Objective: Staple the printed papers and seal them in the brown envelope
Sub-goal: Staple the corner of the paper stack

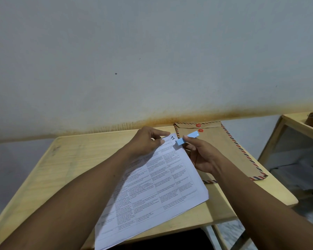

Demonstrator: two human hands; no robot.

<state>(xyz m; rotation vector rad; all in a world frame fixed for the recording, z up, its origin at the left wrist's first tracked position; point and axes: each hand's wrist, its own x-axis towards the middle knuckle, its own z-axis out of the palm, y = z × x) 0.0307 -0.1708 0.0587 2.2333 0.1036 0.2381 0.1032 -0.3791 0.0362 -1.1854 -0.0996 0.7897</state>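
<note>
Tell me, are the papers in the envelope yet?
Not yet. The papers are gathered in one stack. The left hand pinches their top corner while the right hand holds the blue stapler at it. The brown envelope lies beside them, flap down; filling and sealing it are left.

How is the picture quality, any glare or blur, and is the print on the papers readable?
Head view: dim, even light, no glare; the wide lens bows the table; print on the papers is too soft to read, except a handwritten 1.

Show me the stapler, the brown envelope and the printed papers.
stapler (187, 138), head view, blue body.
brown envelope (224, 147), head view, bare front.
printed papers (161, 181), head view, top sheet's middle.
</note>
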